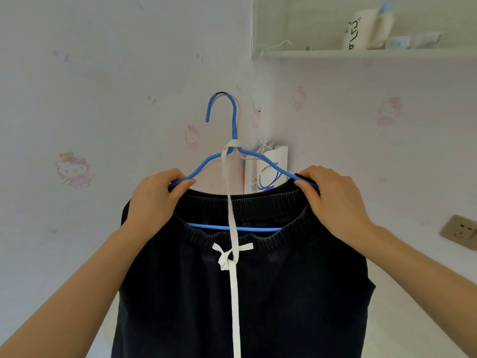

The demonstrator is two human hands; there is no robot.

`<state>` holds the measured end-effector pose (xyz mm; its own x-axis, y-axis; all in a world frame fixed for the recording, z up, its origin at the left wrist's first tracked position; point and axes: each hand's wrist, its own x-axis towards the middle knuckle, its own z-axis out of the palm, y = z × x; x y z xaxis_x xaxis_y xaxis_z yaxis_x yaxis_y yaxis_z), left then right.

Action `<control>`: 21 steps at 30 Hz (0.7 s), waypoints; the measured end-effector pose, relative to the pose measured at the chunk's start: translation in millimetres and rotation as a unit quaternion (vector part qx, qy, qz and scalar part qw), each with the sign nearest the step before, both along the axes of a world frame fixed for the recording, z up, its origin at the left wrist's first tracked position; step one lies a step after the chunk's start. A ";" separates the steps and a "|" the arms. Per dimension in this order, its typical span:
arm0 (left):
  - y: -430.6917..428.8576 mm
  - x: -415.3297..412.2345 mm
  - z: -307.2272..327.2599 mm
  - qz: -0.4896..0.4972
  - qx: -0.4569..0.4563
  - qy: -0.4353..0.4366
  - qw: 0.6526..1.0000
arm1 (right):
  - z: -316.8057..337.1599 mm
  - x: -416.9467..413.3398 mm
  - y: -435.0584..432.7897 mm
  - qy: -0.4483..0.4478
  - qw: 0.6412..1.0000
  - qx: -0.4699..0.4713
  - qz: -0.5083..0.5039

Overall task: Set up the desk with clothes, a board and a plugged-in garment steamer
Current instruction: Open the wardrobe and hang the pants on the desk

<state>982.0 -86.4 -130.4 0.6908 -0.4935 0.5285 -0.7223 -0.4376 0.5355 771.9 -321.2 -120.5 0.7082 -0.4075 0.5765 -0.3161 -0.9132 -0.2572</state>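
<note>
Dark trousers (296, 293) on blue hanger (234, 120), between raised arms. Left hand (157, 200) pinches its 9 o'clock end; right hand (333, 200) grips the 3 o'clock end.

At frame centre, the blue hanger (233, 117) is showing a matt, smooth coating. Below it, the dark trousers (242, 293) are looking like soft matt cloth with a ribbed waistband and a flat white woven drawstring (234, 293).
</note>
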 end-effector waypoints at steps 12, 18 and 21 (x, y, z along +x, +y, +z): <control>-139.4 148.7 -115.1 0.006 0.121 0.099 0.988 | -122.8 158.9 -140.8 0.106 0.986 0.130 -0.018; -180.1 193.4 -219.8 -0.049 0.180 0.197 0.962 | -229.3 195.7 -186.2 0.179 0.964 0.197 -0.017; -195.1 208.3 -268.9 -0.067 0.205 0.226 0.950 | -280.0 208.4 -202.2 0.213 0.954 0.211 -0.022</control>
<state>1190.2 -281.5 -399.3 0.7184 -0.6927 -0.0637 -0.5224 -0.5977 0.6082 980.3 -523.4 -400.5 0.8185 -0.5742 0.0184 -0.5098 -0.7407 -0.4376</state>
